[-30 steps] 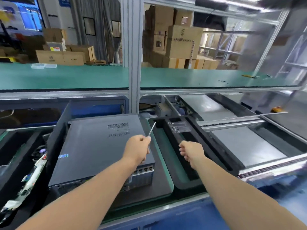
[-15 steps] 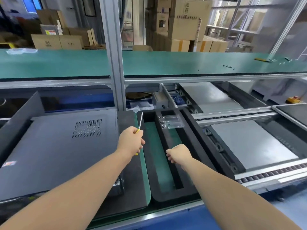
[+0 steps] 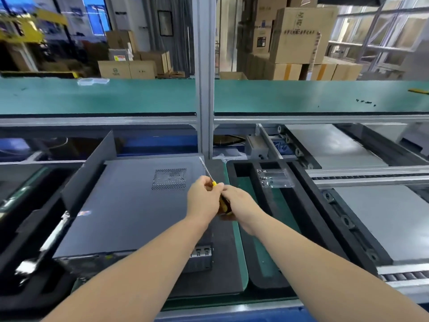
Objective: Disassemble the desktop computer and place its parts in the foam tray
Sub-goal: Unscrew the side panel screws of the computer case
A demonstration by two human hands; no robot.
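Observation:
A grey desktop computer case (image 3: 130, 205) lies flat on a black foam pad, its vented lid facing up. Over the case's right edge, my left hand (image 3: 203, 198) and my right hand (image 3: 240, 203) meet around a screwdriver (image 3: 214, 183) with a yellow and dark handle. Its thin metal shaft points up and away toward the case's far right corner. My left fingers pinch the shaft end of the handle and my right hand wraps the handle's rear. To the right lies a black foam tray (image 3: 301, 217) with long slots.
A clear plastic box (image 3: 274, 177) sits at the far end of the foam tray. Another black tray with parts (image 3: 41, 249) is at the left. A vertical aluminium post (image 3: 204, 89) stands behind the case, under a green shelf (image 3: 301, 96). Conveyor rails (image 3: 348, 226) run on the right.
My right hand has moved left from over the foam tray and joined my left hand on the screwdriver handle. The view has swung back left, showing more of the case.

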